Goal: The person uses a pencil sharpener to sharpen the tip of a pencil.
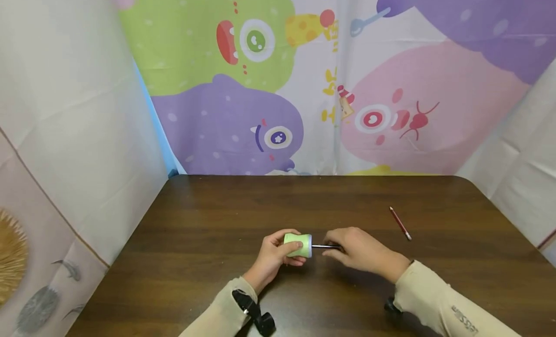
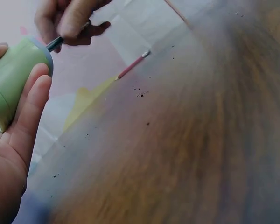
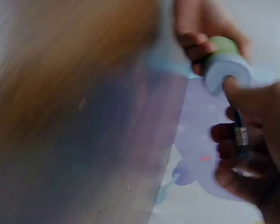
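My left hand point(image 1: 271, 259) grips a green pencil sharpener point(image 1: 292, 244), tapered, with a pale blue end that faces right. A dark pencil point(image 1: 323, 246) has one tip in that blue end. The fingers of my right hand point(image 1: 362, 250) pinch this pencil a short way from the sharpener. In the right wrist view, a metal band shows near the pencil's back end point(image 3: 241, 137), which lies among the right fingers. From the left wrist, the sharpener point(image 2: 18, 77) is seen between thumb and fingers. The pencil's tip is hidden inside.
A red pencil point(image 1: 400, 223) with a white eraser lies on the dark wooden table point(image 1: 208, 206), right of and beyond the hands. Behind the table's far edge hangs a cartoon-printed curtain point(image 1: 312, 86). Pale cloth point(image 1: 78, 86) hangs at the left side.
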Motion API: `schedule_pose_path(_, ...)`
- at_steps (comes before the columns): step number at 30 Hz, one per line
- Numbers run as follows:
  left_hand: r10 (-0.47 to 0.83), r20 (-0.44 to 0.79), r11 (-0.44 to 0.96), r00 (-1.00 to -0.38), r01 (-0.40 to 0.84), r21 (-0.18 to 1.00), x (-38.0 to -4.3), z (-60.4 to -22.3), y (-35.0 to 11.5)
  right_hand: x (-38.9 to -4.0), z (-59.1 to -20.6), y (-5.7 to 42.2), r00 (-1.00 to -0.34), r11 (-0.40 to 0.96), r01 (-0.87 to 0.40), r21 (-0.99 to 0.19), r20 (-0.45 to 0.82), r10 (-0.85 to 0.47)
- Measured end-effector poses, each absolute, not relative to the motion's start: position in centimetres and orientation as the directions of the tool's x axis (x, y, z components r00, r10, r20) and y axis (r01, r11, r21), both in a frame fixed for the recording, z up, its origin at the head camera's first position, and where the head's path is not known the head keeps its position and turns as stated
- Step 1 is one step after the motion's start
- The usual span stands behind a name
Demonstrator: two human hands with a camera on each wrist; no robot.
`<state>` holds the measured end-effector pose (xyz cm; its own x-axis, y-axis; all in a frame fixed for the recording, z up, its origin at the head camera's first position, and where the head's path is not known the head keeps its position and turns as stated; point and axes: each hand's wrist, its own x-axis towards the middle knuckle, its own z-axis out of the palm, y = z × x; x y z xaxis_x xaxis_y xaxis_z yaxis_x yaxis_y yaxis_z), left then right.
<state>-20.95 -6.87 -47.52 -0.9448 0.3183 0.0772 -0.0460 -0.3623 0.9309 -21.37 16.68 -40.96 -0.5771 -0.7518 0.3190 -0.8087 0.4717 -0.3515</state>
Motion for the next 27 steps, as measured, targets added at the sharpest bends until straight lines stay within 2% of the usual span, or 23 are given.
schedule_pose_path(2,0.311,0.077,-0.363,-0.947,-0.043,0.931,-21.0,-47.5,-6.9,-21.4,-41.3,16.6,-0.442,0.427,-0.893,-0.138,0.434,-0.785)
schedule_pose_path(3,0.308,0.076,-0.362,-0.948,-0.043,0.931,-21.0,-47.4,-6.9,-21.5,-41.6,16.6,-0.395,0.411,-0.909,-0.073,0.474,-0.787)
schedule_pose_path(5,0.305,0.074,-0.354,-0.949,-0.041,0.935,-21.1,-47.4,-6.9,-21.6,-42.3,16.4,-0.356,0.394,-0.918,-0.040,0.520,-0.777)
schedule_pose_path(7,0.305,0.070,-0.341,-0.950,-0.040,0.939,-21.2,-47.4,-6.9,-21.8,-42.8,16.3,-0.421,0.388,-0.905,-0.176,0.509,-0.751)
schedule_pose_path(9,0.307,0.069,-0.336,-0.949,-0.040,0.941,-21.3,-47.4,-6.9,-22.0,-42.9,16.1,-0.551,0.380,-0.823,-0.422,0.431,-0.714)
schedule_pose_path(11,0.308,0.071,-0.344,-0.949,-0.041,0.938,-21.4,-47.5,-7.0,-22.3,-42.7,15.9,-0.688,0.362,-0.626,-0.690,0.272,-0.672)
schedule_pose_path(13,0.305,0.079,-0.359,-0.949,-0.038,0.932,-21.3,-47.4,-7.1,-22.8,-42.5,15.7,-0.759,0.295,-0.307,-0.905,0.046,-0.650)
schedule_pose_path(14,0.304,0.082,-0.363,-0.949,-0.036,0.931,-21.3,-47.4,-7.2,-23.1,-42.4,15.6,-0.755,0.256,-0.123,-0.959,-0.077,-0.651)
schedule_pose_path(16,0.304,0.087,-0.359,-0.949,-0.030,0.933,-21.1,-47.4,-7.3,-23.7,-42.5,15.5,-0.686,0.201,0.200,-0.959,-0.284,-0.670)
schedule_pose_path(17,0.305,0.087,-0.352,-0.948,-0.027,0.936,-21.1,-47.4,-7.4,-23.9,-42.6,15.6,-0.638,0.191,0.323,-0.927,-0.362,-0.679)
schedule_pose_path(19,0.307,0.086,-0.333,-0.948,-0.022,0.943,-21.0,-47.4,-7.4,-24.2,-42.7,15.6,-0.573,0.207,0.433,-0.877,-0.445,-0.688)
schedule_pose_path(20,0.306,0.085,-0.324,-0.948,-0.020,0.946,-21.0,-47.4,-7.4,-24.1,-42.7,15.7,-0.577,0.215,0.429,-0.877,-0.449,-0.682)
schedule_pose_path(22,0.301,0.078,-0.317,-0.950,-0.023,0.948,-21.0,-47.4,-7.3,-23.9,-42.7,15.9,-0.646,0.239,0.312,-0.920,-0.390,-0.656)
schedule_pose_path(24,0.293,0.069,-0.324,-0.953,-0.031,0.945,-21.0,-47.5,-7.2,-23.3,-42.4,16.1,-0.739,0.299,0.062,-0.952,-0.245,-0.628)
schedule_pose_path(25,0.289,0.063,-0.330,-0.955,-0.037,0.943,-21.1,-47.5,-7.1,-23.0,-42.2,16.2,-0.769,0.349,-0.107,-0.931,-0.145,-0.622)
schedule_pose_path(27,0.284,0.052,-0.347,-0.958,-0.052,0.936,-21.1,-47.5,-7.0,-22.2,-41.9,16.5,-0.761,0.451,-0.450,-0.771,0.067,-0.645)
